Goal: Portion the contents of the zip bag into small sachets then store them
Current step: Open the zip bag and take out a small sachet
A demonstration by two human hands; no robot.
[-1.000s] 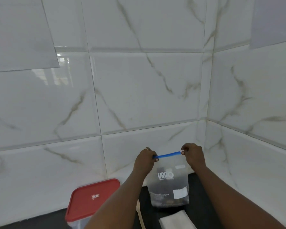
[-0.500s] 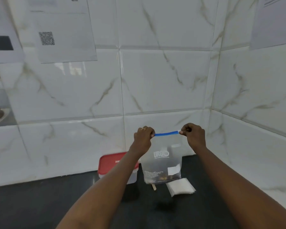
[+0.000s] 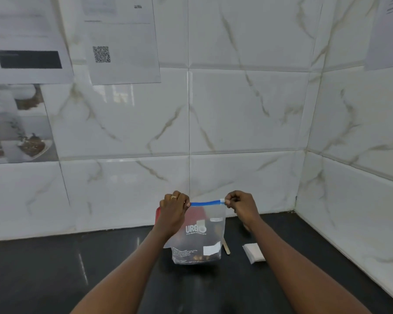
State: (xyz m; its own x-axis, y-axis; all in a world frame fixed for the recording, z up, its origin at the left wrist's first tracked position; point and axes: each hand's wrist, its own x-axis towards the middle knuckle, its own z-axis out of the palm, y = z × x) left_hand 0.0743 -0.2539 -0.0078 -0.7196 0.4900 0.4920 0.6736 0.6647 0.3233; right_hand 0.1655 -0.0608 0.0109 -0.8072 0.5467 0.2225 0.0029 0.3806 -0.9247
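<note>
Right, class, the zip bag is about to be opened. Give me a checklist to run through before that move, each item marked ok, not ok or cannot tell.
1. Left hand pinches the left end of the blue zip strip: ok.
2. Right hand pinches its right end: ok.
3. Zip bag upright, contents at the bottom: ok.
4. Bag's base resting on the black counter: cannot tell.
5. Small sachets stacked on the counter, right of the bag: ok.

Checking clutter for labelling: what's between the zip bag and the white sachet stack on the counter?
Head view: a wooden stick lies beside the zip bag; the rest up to the sachet stack is bare black counter.
</note>
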